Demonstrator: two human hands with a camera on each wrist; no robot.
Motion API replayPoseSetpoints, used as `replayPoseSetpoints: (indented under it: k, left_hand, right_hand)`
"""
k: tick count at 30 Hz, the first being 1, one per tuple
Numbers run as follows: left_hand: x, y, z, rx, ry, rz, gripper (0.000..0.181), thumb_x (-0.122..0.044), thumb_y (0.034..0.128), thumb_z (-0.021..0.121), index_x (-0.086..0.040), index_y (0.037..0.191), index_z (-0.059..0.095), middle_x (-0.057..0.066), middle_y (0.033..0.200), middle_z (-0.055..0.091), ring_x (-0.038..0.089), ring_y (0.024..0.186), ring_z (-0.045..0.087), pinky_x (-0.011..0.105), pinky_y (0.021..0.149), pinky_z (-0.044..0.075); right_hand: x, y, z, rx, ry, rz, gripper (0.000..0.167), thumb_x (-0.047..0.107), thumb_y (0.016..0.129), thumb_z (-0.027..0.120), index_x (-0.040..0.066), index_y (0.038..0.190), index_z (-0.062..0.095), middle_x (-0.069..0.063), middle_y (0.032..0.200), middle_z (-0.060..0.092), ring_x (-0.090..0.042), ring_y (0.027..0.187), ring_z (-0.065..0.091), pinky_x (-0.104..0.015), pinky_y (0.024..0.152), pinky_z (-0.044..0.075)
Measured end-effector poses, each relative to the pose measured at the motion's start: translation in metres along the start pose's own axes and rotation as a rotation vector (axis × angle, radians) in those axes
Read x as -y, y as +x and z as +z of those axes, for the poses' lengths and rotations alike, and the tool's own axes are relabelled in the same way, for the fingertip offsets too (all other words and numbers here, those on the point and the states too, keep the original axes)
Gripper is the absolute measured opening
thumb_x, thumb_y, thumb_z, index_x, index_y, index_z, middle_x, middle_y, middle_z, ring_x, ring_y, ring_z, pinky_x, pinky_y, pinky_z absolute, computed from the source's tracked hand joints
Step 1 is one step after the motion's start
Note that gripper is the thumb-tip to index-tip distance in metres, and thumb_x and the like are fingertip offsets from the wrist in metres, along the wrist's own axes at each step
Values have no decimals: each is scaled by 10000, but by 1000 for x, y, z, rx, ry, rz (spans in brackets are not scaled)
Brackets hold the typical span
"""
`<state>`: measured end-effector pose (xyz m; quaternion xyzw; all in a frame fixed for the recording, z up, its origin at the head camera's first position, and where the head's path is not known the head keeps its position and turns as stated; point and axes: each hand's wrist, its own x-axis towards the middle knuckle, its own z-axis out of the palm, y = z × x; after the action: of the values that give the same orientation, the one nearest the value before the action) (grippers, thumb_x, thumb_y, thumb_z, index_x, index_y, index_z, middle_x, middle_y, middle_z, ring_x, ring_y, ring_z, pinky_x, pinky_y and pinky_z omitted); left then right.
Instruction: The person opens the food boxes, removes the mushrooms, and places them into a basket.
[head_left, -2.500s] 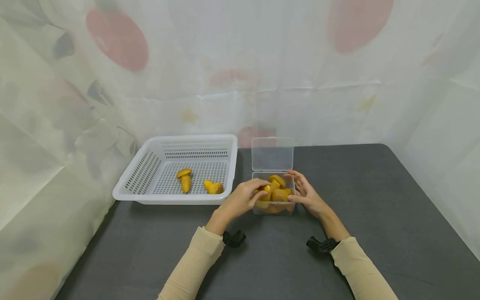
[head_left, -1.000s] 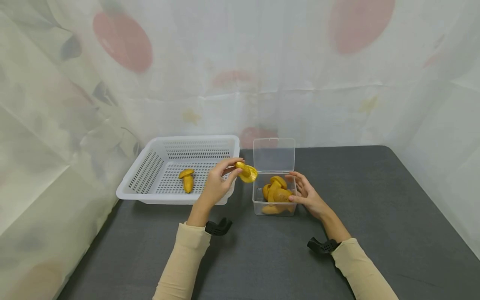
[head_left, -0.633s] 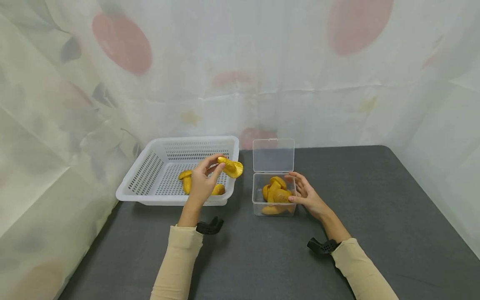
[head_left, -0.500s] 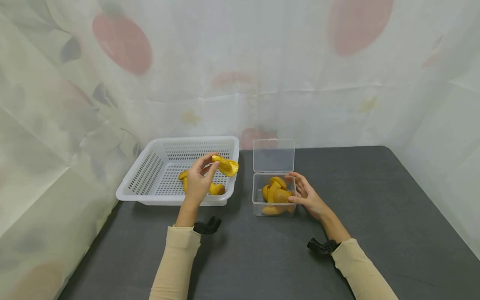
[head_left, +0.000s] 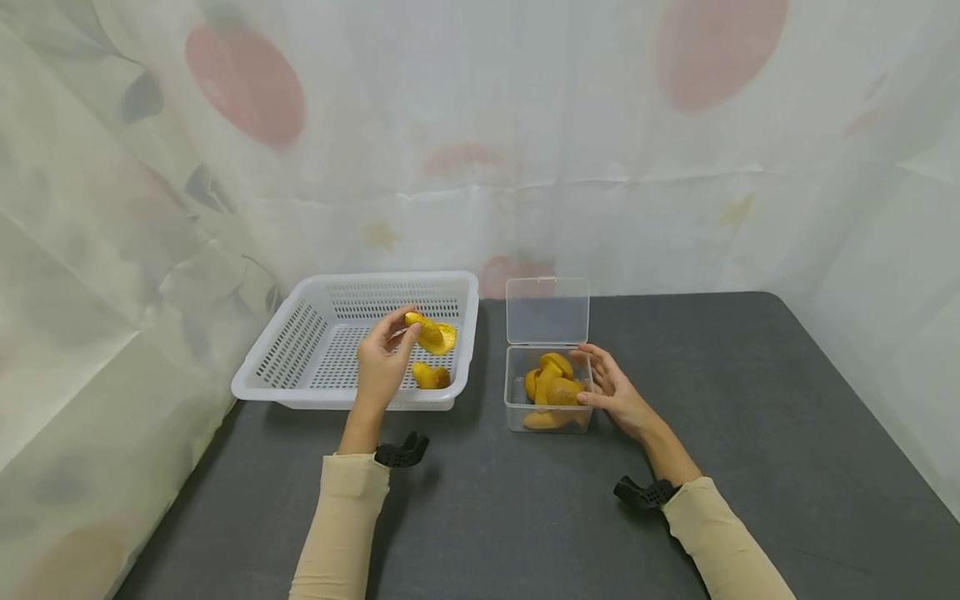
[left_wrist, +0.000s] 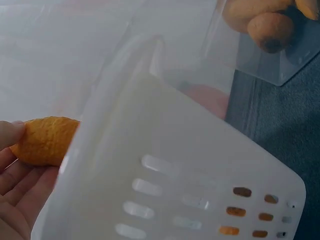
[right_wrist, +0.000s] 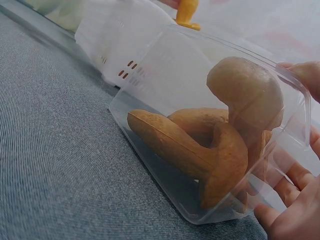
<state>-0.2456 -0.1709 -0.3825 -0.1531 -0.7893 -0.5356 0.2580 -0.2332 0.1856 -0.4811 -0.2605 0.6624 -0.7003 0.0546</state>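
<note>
My left hand (head_left: 381, 365) pinches the stem of a yellow mushroom (head_left: 437, 337) between thumb and fingers, above the right half of a white perforated basket (head_left: 300, 395). Below it, another mushroom (head_left: 431, 377) lies on the basket floor. A further one is almost wholly hidden behind the left hand. To the right stands a clear plastic box (head_left: 512, 417) with its lid (head_left: 547, 310) raised, holding several mushrooms (head_left: 557, 385). My right hand (head_left: 618, 393) grips the box's right side, its thumb and fingers spread along that wall, as the right wrist view also shows.
The basket and the box stand side by side on a dark grey table (head_left: 525, 517), with a narrow gap between them. A patterned curtain (head_left: 465, 125) hangs behind and to the left. Black cameras sit on both wrists.
My left hand has lifted a mushroom out of the clear box and carried it left, over the basket. My right hand has stayed on the box.
</note>
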Motion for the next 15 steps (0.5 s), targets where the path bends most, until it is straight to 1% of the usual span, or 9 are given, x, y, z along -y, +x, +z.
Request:
replayPoseSetpoints:
  k: [3, 6, 9, 12, 14, 15]
  left_hand:
    - [3, 0, -1, 9, 3, -13, 332, -106, 939, 610, 37, 1239, 608, 222, 1168, 659, 231, 1069, 650, 29, 900, 490]
    - [4, 0, -1, 21, -6, -37, 331, -85, 947, 592, 52, 1248, 595, 237, 1182, 654, 334, 1120, 635, 16, 916, 472]
    - [1, 0, -1, 31, -3, -45, 330, -38, 948, 573, 96, 1250, 576, 274, 1201, 637, 379, 1148, 612, 15, 934, 461]
    - [-5, -1, -1, 29, 10, -25, 319, 6, 939, 568, 129, 1233, 574, 305, 1198, 629, 407, 1134, 611, 28, 938, 468]
    - [-6, -2, 1, 28, 27, 0, 309, 20, 931, 574, 137, 1217, 583, 306, 1179, 638, 409, 1111, 621, 42, 939, 478]
    - [-6, -3, 2, 30, 30, 10, 302, 20, 928, 579, 128, 1210, 592, 301, 1169, 644, 403, 1101, 628, 50, 938, 484]
  right_hand:
    - [1, 0, 0, 1, -7, 4, 771, 58, 906, 627, 52, 1518, 158, -278, 1530, 206, -224, 1449, 275, -731, 1138, 121]
    - [3, 0, 0, 4, -10, 12, 777, 71, 908, 629, 58, 1521, 152, -291, 1534, 187, -270, 1461, 248, -707, 1141, 153]
    - [4, 0, 1, 6, -21, 14, 781, 91, 909, 637, 57, 1522, 154, -297, 1532, 186, -306, 1456, 240, -637, 1160, 227]
    - [3, -1, 1, 6, -27, 16, 784, 94, 907, 641, 57, 1521, 157, -295, 1533, 188, -280, 1452, 258, -533, 1172, 298]
    - [3, -1, 0, 6, -29, 16, 781, 89, 909, 636, 53, 1521, 153, -289, 1534, 190, -227, 1447, 279, -521, 1171, 297]
    - [3, -1, 0, 6, -25, 15, 781, 84, 909, 634, 50, 1521, 150, -288, 1534, 189, -205, 1446, 283, -544, 1173, 277]
